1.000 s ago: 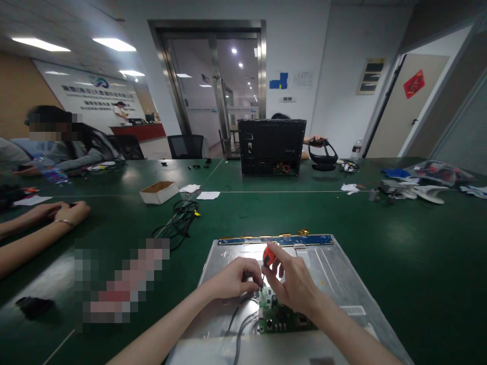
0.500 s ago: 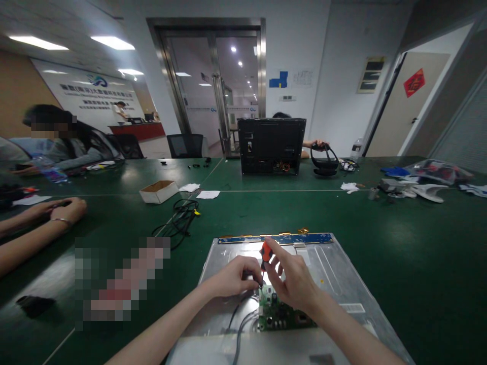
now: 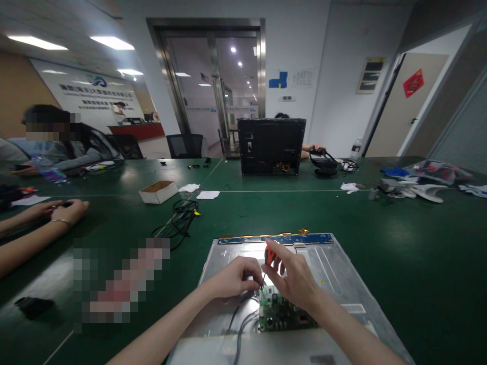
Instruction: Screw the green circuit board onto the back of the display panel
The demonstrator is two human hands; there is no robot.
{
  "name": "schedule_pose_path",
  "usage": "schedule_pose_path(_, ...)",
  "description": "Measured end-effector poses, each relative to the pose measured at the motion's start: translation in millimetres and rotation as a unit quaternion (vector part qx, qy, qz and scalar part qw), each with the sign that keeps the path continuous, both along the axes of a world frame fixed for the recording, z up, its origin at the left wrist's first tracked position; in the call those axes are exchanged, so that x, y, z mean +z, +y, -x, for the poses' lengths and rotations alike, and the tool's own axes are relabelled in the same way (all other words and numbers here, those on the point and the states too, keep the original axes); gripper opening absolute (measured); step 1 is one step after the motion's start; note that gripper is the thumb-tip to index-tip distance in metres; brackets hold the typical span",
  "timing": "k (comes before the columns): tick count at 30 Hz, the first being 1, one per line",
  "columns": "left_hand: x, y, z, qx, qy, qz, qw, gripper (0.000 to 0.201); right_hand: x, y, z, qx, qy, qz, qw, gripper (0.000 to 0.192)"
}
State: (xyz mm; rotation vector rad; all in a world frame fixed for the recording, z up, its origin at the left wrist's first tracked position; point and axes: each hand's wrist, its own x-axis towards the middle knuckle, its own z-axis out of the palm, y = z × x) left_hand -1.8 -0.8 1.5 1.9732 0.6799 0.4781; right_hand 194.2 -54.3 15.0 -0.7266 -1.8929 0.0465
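Observation:
A small screwdriver (image 3: 270, 256) with a red-and-black handle is gripped between the fingers of my right hand (image 3: 299, 281). Its thin shaft points down to the upper left corner of a green circuit board (image 3: 279, 313). My left hand (image 3: 238, 278) pinches closed beside the shaft's tip; whatever is between those fingertips is too small to make out. The board lies on a silvery metal panel (image 3: 342, 284), partly covered by my right hand and wrist. Along the panel's far edge runs a narrow blue circuit strip (image 3: 315, 239). Dark cables (image 3: 239, 334) lie left of the green board.
Black cables (image 3: 178, 220) lie coiled on the green table (image 3: 429, 243), near an open white box (image 3: 158, 192). Another person's hands (image 3: 70, 212) rest at the left. A black monitor casing (image 3: 272, 147) stands at the back. Plastic bags and parts (image 3: 411, 187) lie far right.
The screwdriver's handle has tipped slightly right, and my right fingers have shifted around it. My left hand stays in the same place.

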Motion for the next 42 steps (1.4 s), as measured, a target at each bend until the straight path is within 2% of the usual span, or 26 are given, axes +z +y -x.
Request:
schedule_pose_path(9,-1.8,-0.4,1.1,-0.005,0.004,-0.003,1.0,0.014,0.5,-3.2,-0.3,0.032,0.002,0.024,0.999,0.055)
schedule_pose_path(19,-0.9,-0.4,0.6,-0.01,0.008,-0.005,1.0,0.011,2.5,-3.3,2.8,-0.017,0.016,-0.005,1.0,0.052)
schedule_pose_path(29,-3.1,-0.2,0.9,-0.009,0.018,-0.019,1.0,0.007,1.9,-5.0,-0.4,0.027,0.003,0.01,1.0,0.061)
schedule_pose_path(35,-1.6,-1.2,1.0,-0.008,0.013,-0.025,1.0,0.01,1.0,-4.8,1.6,0.013,0.019,0.015,1.0,0.06)
schedule_pose_path(42,-2.4,0.2,1.5,-0.013,0.011,-0.035,0.999,0.01,1.5,-3.2,2.6,-0.012,0.011,-0.01,1.0,0.054)
